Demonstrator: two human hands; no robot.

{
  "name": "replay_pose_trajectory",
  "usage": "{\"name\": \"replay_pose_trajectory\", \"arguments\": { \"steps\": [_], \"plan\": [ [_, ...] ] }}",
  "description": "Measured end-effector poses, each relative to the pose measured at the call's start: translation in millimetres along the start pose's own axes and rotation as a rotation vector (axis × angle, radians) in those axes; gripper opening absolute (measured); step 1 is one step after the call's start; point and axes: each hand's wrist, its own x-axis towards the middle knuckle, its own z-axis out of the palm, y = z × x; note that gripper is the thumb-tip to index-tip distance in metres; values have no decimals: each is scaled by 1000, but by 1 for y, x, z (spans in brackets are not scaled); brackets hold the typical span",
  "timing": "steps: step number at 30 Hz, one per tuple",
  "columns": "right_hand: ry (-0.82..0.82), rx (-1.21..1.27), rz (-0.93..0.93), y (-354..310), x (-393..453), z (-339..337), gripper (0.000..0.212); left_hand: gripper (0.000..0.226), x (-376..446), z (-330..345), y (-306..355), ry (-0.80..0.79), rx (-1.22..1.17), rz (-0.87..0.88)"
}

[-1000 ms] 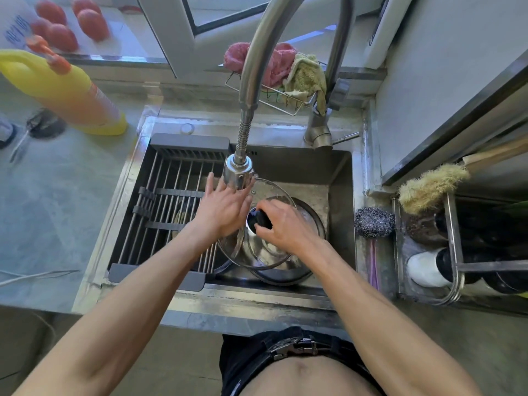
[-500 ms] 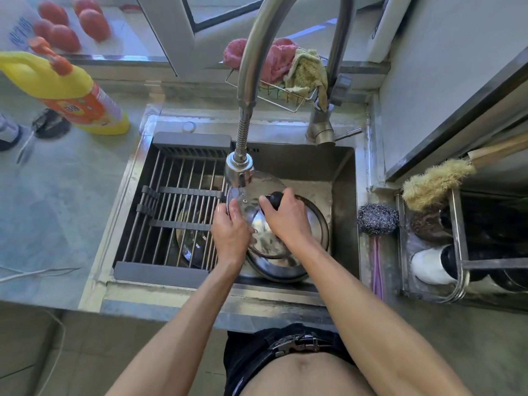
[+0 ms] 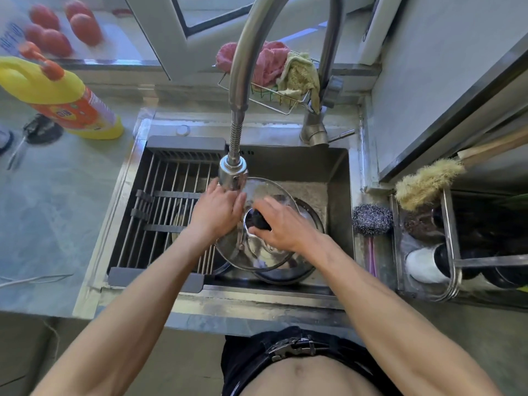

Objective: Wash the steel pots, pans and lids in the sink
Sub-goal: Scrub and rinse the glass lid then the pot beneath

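- I take the faucet head (image 3: 233, 174) as my landmark: the glass lid (image 3: 258, 224) hangs tilted just below and to the right of it, over the steel pot (image 3: 310, 221) in the sink (image 3: 337, 178).
- My right hand (image 3: 283, 227) holds the lid by its black knob (image 3: 258, 220), the grip curled round the knob, below and right of the faucet head.
- My left hand (image 3: 218, 214) sits directly under the faucet head, fingers fairly straight and laid against the lid's left edge; I cannot tell whether the thumb hooks the rim.
- The lid's face runs from the faucet head down toward me, its far rim up at the spray.
- I judge the left hand is nearer the water, so it should rub while the right turns the lid by the knob.
- Another steel piece lies under the drying rack (image 3: 160, 207), left of the faucet head, not yet washed, I think.
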Motion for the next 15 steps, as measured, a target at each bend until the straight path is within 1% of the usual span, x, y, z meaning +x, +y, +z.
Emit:
{"name": "replay_pose_trajectory", "arguments": {
  "steps": [1,3,5,8,10,11,13,14,15],
  "plan": [
    [-27,-18,-27,1,-2,0,40,53,7,-5,1,-17,-112,-90],
    [-16,-3,-20,3,-4,1,40,44,15,-10,2,-30,-432,-260],
    [55,88,50,4,-6,3,37,41,13,-10,1,42,-618,-330],
    [203,242,300,-5,-3,8,34,54,-8,1,11,230,-793,-373],
    [293,262,489,-16,5,10,40,57,-23,11,22,333,-906,-446],
    [309,240,544,-21,10,11,44,56,-29,17,26,372,-963,-480],
    [293,216,549,-25,17,14,44,50,-38,27,29,414,-1042,-527],
    [276,227,517,-26,19,17,40,45,-40,31,27,419,-1008,-529],
    [262,238,481,-26,19,18,37,39,-42,33,24,419,-910,-501]
  ]
}}
